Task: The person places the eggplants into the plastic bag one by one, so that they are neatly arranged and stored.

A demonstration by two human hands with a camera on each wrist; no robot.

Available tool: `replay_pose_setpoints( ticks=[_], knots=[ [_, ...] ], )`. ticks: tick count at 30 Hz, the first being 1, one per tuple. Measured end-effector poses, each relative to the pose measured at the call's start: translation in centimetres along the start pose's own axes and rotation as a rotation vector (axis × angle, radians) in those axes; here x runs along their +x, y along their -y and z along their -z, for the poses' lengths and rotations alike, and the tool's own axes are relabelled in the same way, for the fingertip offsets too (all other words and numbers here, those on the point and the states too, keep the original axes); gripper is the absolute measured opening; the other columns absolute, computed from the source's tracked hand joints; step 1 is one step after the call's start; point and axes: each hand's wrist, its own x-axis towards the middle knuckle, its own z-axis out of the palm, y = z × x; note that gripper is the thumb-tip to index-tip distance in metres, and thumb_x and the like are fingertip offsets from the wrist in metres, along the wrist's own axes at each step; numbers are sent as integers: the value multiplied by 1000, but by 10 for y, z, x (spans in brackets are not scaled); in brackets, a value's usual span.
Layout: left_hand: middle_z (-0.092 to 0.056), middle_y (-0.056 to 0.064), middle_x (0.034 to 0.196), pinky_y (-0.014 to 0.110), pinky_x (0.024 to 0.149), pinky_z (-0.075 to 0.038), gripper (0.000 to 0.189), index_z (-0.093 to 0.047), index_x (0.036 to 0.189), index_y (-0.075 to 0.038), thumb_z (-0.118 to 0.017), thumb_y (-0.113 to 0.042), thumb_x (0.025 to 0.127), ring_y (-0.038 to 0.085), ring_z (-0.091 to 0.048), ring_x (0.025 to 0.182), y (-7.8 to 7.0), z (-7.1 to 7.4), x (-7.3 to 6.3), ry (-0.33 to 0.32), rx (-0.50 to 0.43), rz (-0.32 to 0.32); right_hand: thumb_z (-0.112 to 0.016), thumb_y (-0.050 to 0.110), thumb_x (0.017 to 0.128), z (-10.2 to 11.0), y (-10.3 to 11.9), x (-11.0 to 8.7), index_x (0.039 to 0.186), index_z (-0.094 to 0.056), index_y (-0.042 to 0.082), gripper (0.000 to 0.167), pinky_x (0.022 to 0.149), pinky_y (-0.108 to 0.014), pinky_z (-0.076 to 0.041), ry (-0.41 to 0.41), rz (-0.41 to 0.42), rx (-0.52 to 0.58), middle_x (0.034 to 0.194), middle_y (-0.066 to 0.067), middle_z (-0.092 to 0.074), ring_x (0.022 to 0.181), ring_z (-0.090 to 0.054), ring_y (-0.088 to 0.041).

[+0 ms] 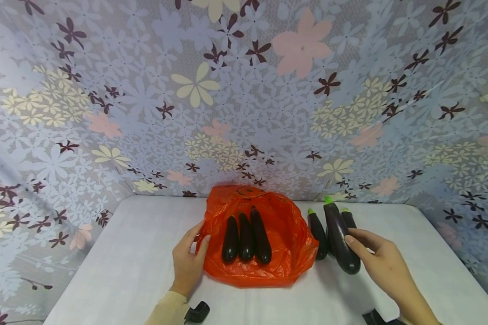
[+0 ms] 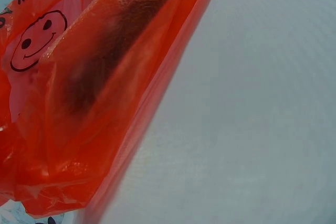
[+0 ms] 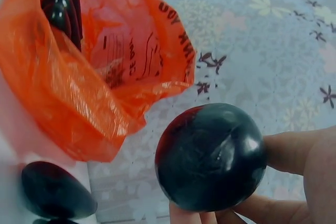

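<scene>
An open red plastic bag lies on the table with three dark eggplants side by side in it. My left hand holds the bag's left edge, thumb toward the opening. In the left wrist view that hand is out of sight; the bag's side shows a dark shape through the plastic. To the right of the bag, my right hand grips an eggplant with a green stem end, lifted above the table. In the right wrist view its rounded end faces the camera, between thumb and fingers.
Beside the bag's right edge lies another eggplant, and one more shows partly behind the held one. A white table carries everything. Flowered wall covering rises behind and at both sides.
</scene>
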Motion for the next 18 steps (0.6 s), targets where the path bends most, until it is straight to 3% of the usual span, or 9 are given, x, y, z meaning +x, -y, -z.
replay_pose_setpoints(
  ticks=[8,12,16,18],
  knots=[
    [-69,16,123,15,94,-49,63,-62,134,0,-76,18,75,25,-67,103,0,0,-2,17,5,47,-54,43,103,-4,11,-7,137,-57,-4,58,90,-62,-52,8,39,30,127,-27,-64,120,-58,-44],
    [-69,15,123,15,94,-50,64,-62,134,0,-76,19,75,25,-68,103,1,0,-2,16,8,36,-56,42,103,-7,15,-11,135,-60,-2,55,89,-60,-54,14,50,34,124,-23,-66,116,-60,-40],
    [-69,14,124,16,94,-50,65,-62,134,0,-76,19,74,25,-68,103,0,0,-1,10,10,21,-59,39,102,-9,20,-15,133,-62,0,50,86,-52,-57,9,88,43,121,-19,-69,112,-64,-36],
    [-69,13,125,16,94,-50,65,-62,134,0,-77,19,73,25,-68,104,0,0,-1,7,7,16,-60,38,102,-10,23,-16,132,-63,1,48,83,-42,-59,10,98,44,118,-16,-70,110,-65,-33]
  ],
)
